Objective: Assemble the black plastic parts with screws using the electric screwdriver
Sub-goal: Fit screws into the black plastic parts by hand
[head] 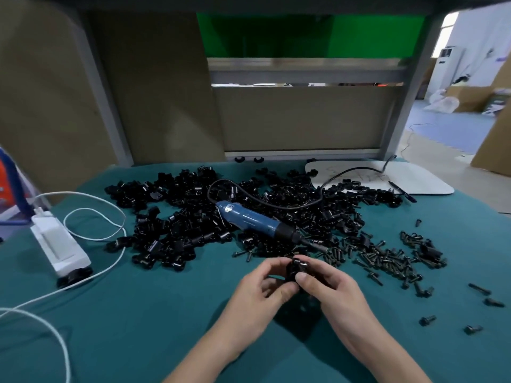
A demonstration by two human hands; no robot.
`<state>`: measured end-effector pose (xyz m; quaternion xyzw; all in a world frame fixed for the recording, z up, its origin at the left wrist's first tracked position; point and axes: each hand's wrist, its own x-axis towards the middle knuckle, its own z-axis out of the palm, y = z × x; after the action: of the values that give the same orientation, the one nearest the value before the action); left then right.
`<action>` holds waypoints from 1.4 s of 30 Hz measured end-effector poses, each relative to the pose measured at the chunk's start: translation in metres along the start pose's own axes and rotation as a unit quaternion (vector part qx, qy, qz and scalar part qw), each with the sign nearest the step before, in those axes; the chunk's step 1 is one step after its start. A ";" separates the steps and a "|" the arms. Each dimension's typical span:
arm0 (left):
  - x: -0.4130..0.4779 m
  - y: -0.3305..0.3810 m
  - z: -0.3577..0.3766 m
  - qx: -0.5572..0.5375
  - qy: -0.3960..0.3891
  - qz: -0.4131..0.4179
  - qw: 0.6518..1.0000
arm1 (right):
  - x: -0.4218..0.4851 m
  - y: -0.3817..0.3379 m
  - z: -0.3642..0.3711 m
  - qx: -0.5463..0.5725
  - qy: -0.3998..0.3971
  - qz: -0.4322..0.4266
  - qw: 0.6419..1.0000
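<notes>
**Clerk:** Item one, the piece in hand. Location?

**Checker:** Black plastic part (297, 268), held just above the green table cover (138, 313), at the near edge of the stock. The left hand (264, 286) pinches it from its side, fingers curled over the top. The right hand (330, 286) grips it from the other side, thumb pressed on the near face. I cannot tell whether it is one piece or two mated together.

**Clerk:** Handling notes?

**Checker:** Judged light, rigid and smooth-moulded, and not fragile. It is small enough to slip or twist under a driver. Best held by the outer flanks, with the screw hole left uncovered.

**Clerk:** Quantities?

**Checker:**
- Electric screwdriver (249, 218): one, with a blue body. It lies untouched on the stock, its bit towards the hands and a black cord trailing behind.
- Heap of loose black parts (179, 225): far too many to count.
- Screws (387, 258): a dense scatter to the right of the hands, uncountable. About five strays lie well apart at the far right.
- White power adapter (59, 244): one, with a white cable (94, 211) looping beside it.
- White board (409, 178): one, at the back right.
- Pen (402, 191): one, on the board's near edge.
</notes>
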<state>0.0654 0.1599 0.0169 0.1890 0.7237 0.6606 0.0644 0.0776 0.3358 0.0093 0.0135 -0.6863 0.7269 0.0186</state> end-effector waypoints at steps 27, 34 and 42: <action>0.009 -0.001 -0.035 0.332 0.205 0.040 0.920 | 0.004 0.001 -0.008 0.089 0.043 0.002 0.995; 0.012 -0.005 -0.044 0.439 0.204 0.013 0.875 | 0.002 -0.011 -0.018 0.260 0.069 0.015 0.963; 0.005 -0.006 -0.032 0.461 0.140 0.031 0.876 | -0.010 -0.029 -0.066 0.421 0.174 -0.050 0.889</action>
<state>0.0488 0.1318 0.0153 0.1248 0.9416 0.2729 -0.1527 0.0890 0.4034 0.0338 -0.0722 -0.2997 0.9367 0.1660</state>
